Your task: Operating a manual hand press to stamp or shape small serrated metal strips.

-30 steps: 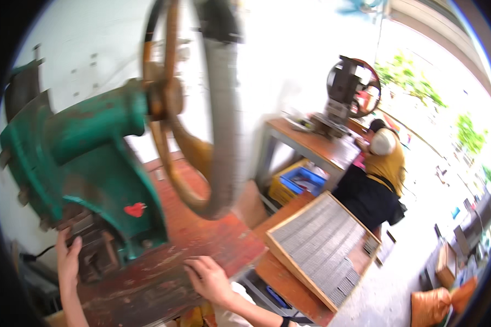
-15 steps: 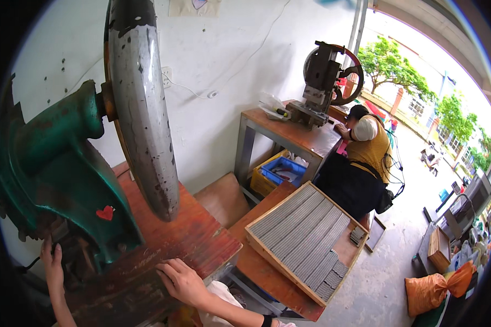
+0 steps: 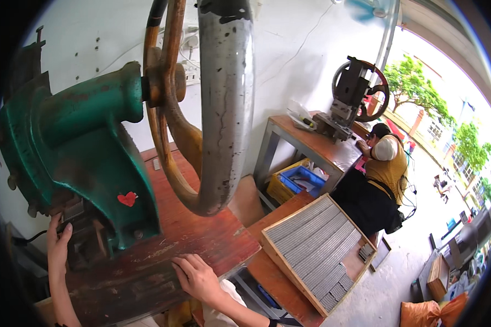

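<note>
A green cast-iron hand press [image 3: 101,158] with a red heart on its side stands on a worn red-brown wooden table [image 3: 218,234]. My left hand [image 3: 58,248] is at the dark tooling under the press head, thumb and forefinger close together around something small and dark that I cannot make out; the fingertips are partly hidden. My right hand [image 3: 197,278] lies on the table near its front edge, fingers slightly bent and apart, with nothing in it. A large flywheel [image 3: 226,120], its grey paint chipped, rises from the press above the table.
A wooden tray [image 3: 316,245] with rows of small grey pieces sits on a lower bench at right. Beyond it a person [image 3: 384,169] leans at another bench with a black press [image 3: 352,98]. Blue and yellow crates [image 3: 300,180] stand beneath. Orange sack [image 3: 420,313] at lower right.
My view has turned to the left, so the press, flywheel and tray sit farther right in the picture. Both hands keep about the same places at the press and on the table.
</note>
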Available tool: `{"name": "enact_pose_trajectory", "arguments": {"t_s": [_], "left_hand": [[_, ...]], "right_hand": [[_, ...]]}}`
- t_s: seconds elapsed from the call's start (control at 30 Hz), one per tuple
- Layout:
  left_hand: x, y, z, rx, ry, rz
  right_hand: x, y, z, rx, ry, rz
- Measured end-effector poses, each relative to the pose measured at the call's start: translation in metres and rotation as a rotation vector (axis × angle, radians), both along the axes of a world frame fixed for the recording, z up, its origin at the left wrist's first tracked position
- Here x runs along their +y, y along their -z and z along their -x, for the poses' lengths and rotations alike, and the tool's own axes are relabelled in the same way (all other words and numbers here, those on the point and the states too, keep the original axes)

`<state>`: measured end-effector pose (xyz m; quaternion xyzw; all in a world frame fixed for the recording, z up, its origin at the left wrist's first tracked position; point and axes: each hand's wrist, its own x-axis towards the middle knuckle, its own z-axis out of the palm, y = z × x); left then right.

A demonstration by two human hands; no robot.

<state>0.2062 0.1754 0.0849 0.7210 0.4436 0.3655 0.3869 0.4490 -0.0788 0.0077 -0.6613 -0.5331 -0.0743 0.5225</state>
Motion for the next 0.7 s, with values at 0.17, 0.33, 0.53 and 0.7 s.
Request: {"name": "enact_pose_trajectory", "arguments": {"t_s": [0.17, 0.33, 0.53, 0.7], "left_hand": [[-0.002, 0.004, -0.004, 0.018, -0.100, -0.017], [-0.011, 0.000, -0.015, 0.123, -0.113, -0.495], [-0.028, -0.006, -0.019, 0.421, -0.183, -0.400], [-0.029, -0.007, -0.016, 0.456, -0.118, -0.366]], "right_hand": [[-0.001, -0.002, 0.000, -0.023, -0.032, 0.012], [-0.001, 0.000, 0.000, -0.052, 0.041, 0.074], [0.003, 0.000, 0.005, -0.052, 0.031, 0.055], [0.002, -0.003, 0.007, -0.070, 0.050, 0.076]]}}
